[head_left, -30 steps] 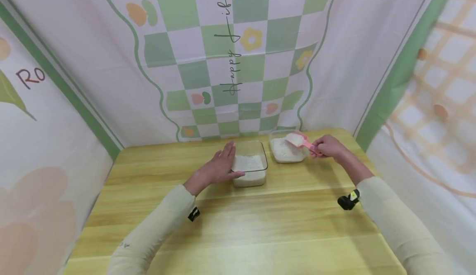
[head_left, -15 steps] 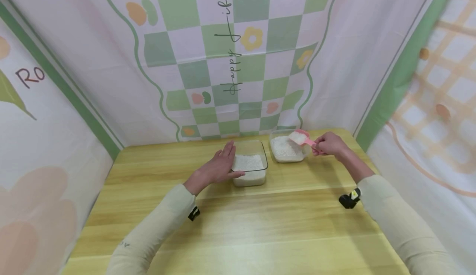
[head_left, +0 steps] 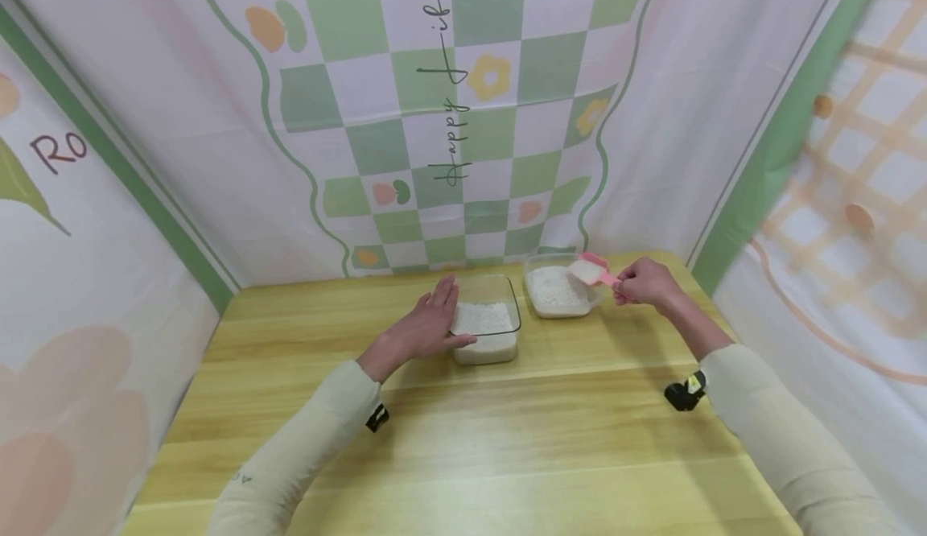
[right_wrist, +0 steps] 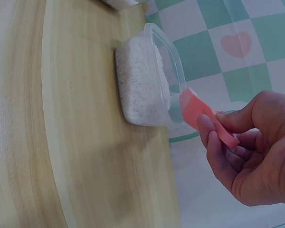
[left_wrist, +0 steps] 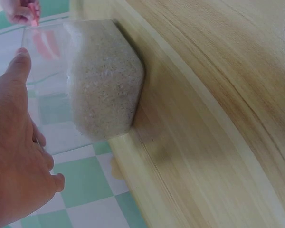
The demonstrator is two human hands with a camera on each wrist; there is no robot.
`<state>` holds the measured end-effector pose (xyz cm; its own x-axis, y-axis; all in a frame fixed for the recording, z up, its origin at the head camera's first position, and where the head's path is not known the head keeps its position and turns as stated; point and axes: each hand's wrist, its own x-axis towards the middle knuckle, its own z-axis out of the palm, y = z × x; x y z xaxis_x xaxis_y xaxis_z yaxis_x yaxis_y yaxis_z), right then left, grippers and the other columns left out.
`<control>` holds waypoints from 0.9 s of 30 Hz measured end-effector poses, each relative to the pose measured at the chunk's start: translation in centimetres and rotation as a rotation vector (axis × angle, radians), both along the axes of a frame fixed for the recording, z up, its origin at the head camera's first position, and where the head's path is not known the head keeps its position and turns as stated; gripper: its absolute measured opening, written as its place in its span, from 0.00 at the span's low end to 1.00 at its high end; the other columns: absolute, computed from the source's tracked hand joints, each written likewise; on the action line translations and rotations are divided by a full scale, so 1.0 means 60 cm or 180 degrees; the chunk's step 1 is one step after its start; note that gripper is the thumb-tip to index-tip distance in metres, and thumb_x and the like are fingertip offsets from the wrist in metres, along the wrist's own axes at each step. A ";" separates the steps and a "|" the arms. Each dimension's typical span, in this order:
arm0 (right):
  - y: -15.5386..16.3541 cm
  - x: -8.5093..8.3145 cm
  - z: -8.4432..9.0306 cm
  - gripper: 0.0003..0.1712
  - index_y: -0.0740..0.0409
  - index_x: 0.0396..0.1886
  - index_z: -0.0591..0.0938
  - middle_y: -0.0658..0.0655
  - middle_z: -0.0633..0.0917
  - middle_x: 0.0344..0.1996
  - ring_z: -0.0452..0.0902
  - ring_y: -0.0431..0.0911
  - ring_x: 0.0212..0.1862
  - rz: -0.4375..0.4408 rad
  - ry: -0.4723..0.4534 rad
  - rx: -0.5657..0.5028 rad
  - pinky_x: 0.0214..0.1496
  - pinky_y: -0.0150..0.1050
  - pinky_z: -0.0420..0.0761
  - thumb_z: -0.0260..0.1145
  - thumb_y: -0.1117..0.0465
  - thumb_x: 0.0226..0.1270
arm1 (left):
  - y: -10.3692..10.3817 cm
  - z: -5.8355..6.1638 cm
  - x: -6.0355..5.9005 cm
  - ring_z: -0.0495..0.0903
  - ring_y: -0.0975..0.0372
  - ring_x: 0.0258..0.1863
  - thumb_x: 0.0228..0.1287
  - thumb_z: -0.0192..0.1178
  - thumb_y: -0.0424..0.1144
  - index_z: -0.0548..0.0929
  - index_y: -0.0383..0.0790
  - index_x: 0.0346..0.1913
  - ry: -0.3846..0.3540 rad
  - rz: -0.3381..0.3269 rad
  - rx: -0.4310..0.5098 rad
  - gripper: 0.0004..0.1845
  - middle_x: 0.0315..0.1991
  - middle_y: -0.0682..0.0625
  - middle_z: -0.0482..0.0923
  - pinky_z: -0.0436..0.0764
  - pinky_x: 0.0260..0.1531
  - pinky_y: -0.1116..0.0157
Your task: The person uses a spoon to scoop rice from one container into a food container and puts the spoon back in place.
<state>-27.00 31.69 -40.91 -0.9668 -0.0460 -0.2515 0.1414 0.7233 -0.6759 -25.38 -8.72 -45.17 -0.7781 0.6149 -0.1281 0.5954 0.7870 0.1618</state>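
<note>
My right hand [head_left: 643,282] pinches the handle of a pink scoop [right_wrist: 194,108] between thumb and fingers. White grains [head_left: 584,272] that look like rice fill the scoop's bowl. It is over the right rim of a clear plastic container [right_wrist: 128,88] partly filled with the same grains. To the left stands a dark-rimmed clear container [head_left: 500,347], also part full of rice [left_wrist: 104,78]. Against that one's left side rests my left hand [head_left: 426,323], fingers straight and thumb stretched along the front rim.
Both containers stand near the back of a wooden table [head_left: 463,455]. Behind them hangs a checked green and white cloth [head_left: 427,142]. Patterned fabric [head_left: 833,222] hangs at the right side too.
The loaded scoop has shifted slightly right, from over the grains to the right container's rim, together with my right hand. My left hand and both containers have stayed put.
</note>
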 end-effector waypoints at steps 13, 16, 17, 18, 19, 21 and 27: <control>0.006 0.005 0.000 0.15 0.78 0.46 0.80 0.56 0.88 0.26 0.81 0.39 0.27 0.0019 0.0052 0.0280 0.31 0.31 0.81 0.60 0.67 0.68 | -0.001 0.002 0.002 0.33 0.52 0.81 0.70 0.43 0.71 0.40 0.28 0.79 -0.0002 -0.0021 0.0066 0.56 0.81 0.37 0.29 0.51 0.78 0.49; 0.007 0.005 0.000 0.14 0.77 0.45 0.81 0.56 0.87 0.26 0.80 0.40 0.27 0.0034 0.0066 0.0332 0.31 0.32 0.80 0.60 0.67 0.69 | -0.001 0.002 0.002 0.33 0.52 0.81 0.70 0.42 0.71 0.40 0.28 0.79 0.0014 -0.0025 0.0046 0.56 0.81 0.37 0.29 0.51 0.78 0.50; 0.007 0.006 0.001 0.14 0.77 0.45 0.81 0.56 0.87 0.26 0.80 0.40 0.27 0.0040 0.0066 0.0337 0.31 0.32 0.80 0.60 0.67 0.69 | 0.000 0.002 0.002 0.32 0.52 0.81 0.70 0.42 0.72 0.39 0.28 0.79 0.0012 -0.0023 0.0043 0.56 0.81 0.37 0.29 0.51 0.78 0.50; 0.007 0.006 0.001 0.15 0.77 0.45 0.81 0.56 0.87 0.26 0.80 0.40 0.27 0.0045 0.0066 0.0349 0.31 0.32 0.80 0.60 0.67 0.69 | 0.000 0.002 0.002 0.33 0.52 0.81 0.70 0.42 0.71 0.39 0.28 0.79 0.0010 -0.0022 0.0042 0.56 0.81 0.37 0.29 0.51 0.78 0.50; 0.008 0.007 0.001 0.15 0.78 0.46 0.81 0.56 0.87 0.26 0.80 0.41 0.27 0.0055 0.0070 0.0355 0.31 0.32 0.80 0.60 0.67 0.69 | 0.000 0.003 0.002 0.33 0.52 0.81 0.70 0.43 0.71 0.39 0.28 0.79 0.0005 -0.0021 0.0042 0.56 0.81 0.37 0.29 0.51 0.78 0.50; 0.007 0.009 0.003 0.16 0.79 0.47 0.80 0.57 0.87 0.26 0.80 0.40 0.27 0.0059 0.0071 0.0356 0.31 0.31 0.80 0.60 0.67 0.68 | 0.001 0.004 0.002 0.33 0.52 0.81 0.70 0.43 0.71 0.39 0.28 0.79 -0.0010 -0.0020 0.0045 0.56 0.81 0.37 0.29 0.51 0.78 0.50; 0.005 0.013 0.005 0.14 0.77 0.44 0.82 0.56 0.87 0.24 0.80 0.41 0.26 0.0095 0.0141 0.0438 0.29 0.33 0.79 0.61 0.68 0.67 | 0.001 0.004 0.003 0.32 0.52 0.81 0.70 0.42 0.72 0.38 0.29 0.79 -0.0035 -0.0011 -0.0005 0.56 0.81 0.38 0.28 0.50 0.78 0.50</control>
